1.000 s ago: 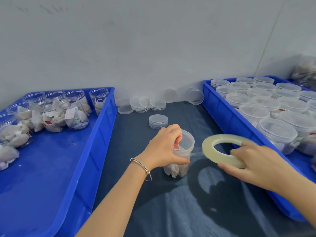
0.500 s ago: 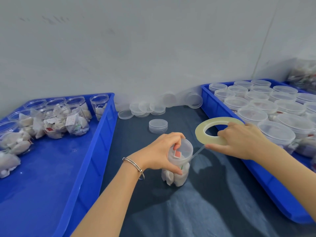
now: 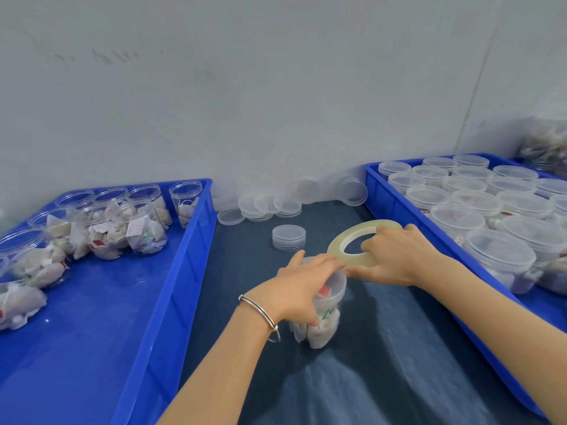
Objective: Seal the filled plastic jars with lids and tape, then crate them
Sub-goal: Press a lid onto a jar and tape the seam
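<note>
On the dark blue cloth, the left hand [image 3: 302, 285] clamps the light, slippery clear lidded plastic jar [image 3: 325, 314]; beside its lid, the right hand [image 3: 395, 259] grips the yellowish tape roll [image 3: 352, 240], probably taping.

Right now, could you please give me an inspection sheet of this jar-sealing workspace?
Surface: dark blue cloth, wrinkled, between two crates.
Job's things: lidded jar upright on the cloth; tape roll at its lid; left blue crate holds open filled jars; right blue crate holds lidded jars.
Clutter: stack of spare lids on the cloth; loose lids by the wall.
Grippers: left hand grips the jar's top; right hand holds the tape roll, fingers through its hole.
Cables: nothing seen.
Surroundings: plain grey wall; bagged goods far right.
</note>
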